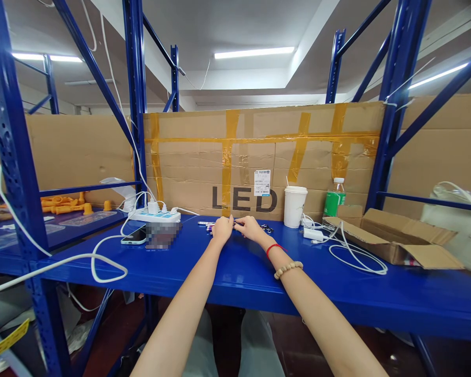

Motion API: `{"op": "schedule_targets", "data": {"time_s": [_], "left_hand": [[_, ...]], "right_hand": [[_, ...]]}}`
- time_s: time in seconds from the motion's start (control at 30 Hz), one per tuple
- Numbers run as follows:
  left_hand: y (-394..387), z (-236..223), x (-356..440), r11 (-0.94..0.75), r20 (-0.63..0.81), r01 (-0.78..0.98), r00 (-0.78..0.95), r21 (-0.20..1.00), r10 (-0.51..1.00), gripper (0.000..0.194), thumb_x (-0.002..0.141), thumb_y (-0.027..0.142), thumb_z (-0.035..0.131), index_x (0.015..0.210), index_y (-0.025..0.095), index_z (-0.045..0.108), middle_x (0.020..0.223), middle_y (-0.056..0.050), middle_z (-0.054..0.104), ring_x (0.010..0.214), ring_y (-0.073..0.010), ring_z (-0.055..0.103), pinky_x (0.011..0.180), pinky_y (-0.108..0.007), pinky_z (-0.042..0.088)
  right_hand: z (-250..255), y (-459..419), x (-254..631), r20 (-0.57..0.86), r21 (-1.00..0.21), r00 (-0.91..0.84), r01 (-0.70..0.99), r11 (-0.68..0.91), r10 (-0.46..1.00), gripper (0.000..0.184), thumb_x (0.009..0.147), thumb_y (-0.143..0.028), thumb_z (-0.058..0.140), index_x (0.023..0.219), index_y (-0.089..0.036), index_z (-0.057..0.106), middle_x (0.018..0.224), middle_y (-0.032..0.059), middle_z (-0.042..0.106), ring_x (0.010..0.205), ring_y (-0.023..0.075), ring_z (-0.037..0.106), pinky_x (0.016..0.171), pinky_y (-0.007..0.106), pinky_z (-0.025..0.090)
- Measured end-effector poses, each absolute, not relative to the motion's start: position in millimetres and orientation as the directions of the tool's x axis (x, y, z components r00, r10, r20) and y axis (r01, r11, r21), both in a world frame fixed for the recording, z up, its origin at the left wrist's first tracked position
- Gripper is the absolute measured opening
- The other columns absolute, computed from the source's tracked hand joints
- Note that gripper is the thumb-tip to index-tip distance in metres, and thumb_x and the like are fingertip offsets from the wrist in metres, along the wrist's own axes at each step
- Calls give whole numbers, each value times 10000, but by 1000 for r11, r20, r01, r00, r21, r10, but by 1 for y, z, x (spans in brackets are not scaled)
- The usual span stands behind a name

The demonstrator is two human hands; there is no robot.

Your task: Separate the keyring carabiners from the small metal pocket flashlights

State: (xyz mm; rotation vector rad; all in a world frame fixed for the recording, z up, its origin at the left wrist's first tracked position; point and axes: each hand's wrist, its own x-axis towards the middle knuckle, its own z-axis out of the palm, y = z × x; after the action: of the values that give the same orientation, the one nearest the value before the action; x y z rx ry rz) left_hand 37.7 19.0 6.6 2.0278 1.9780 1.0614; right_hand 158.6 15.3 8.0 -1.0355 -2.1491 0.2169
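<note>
In the head view, the left hand (223,230) and the right hand (249,229) meet over the blue table (243,272), near its back edge. Their fingers are bent, and a small dark thing (238,223) shows between the fingertips. I cannot tell whether either hand is clamped on it, because the fingers cover most of it. Some thin pens (206,223) lie just beside the left hand, and small dark pieces (266,229) lie behind the right wrist.

For good handling, I think one hand should hold the small thing steady while the other makes only light, slow movements. Resting both wrists on the table could also help, and the pens should not be pushed.

On the cardboard (188,173) behind, big dark letters say "LED". The white label (262,183) has print too small to read. The bottle (335,200) wears a green label with unreadable white writing.
</note>
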Motion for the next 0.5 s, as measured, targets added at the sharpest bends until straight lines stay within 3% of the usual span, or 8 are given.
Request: {"op": "schedule_targets", "data": {"time_s": [0.17, 0.3, 0.5], "left_hand": [[28, 3, 39, -202, 403, 708, -127, 677, 906, 529, 885, 368, 238, 655, 141, 657, 761, -114, 671, 793, -213, 622, 654, -262, 418], [32, 2, 42, -140, 235, 431, -177, 891, 956, 528, 890, 393, 232, 656, 126, 623, 598, -84, 616, 600, -166, 602, 544, -243, 415], [29, 4, 43, -56, 103, 290, -151, 955, 983, 505, 890, 439, 223, 686, 124, 561, 448, -9, 477, 357, -90, 439, 394, -207, 335]], "right_hand": [[8, 16, 159, 573, -459, -398, 569, 683, 717, 221, 760, -214, 393, 637, -150, 565, 505, -24, 534, 414, 88, 467, 404, 175, 339], [7, 17, 158, 586, -454, -409, 550, 701, 700, 231, 783, -214, 371, 728, -151, 587, 593, -10, 574, 424, 81, 454, 414, 177, 355], [4, 26, 159, 635, -421, -373, 567, 708, 677, 240, 816, -254, 392, 854, -154, 607, 747, 33, 622, 510, 100, 486, 503, 207, 396]]}}
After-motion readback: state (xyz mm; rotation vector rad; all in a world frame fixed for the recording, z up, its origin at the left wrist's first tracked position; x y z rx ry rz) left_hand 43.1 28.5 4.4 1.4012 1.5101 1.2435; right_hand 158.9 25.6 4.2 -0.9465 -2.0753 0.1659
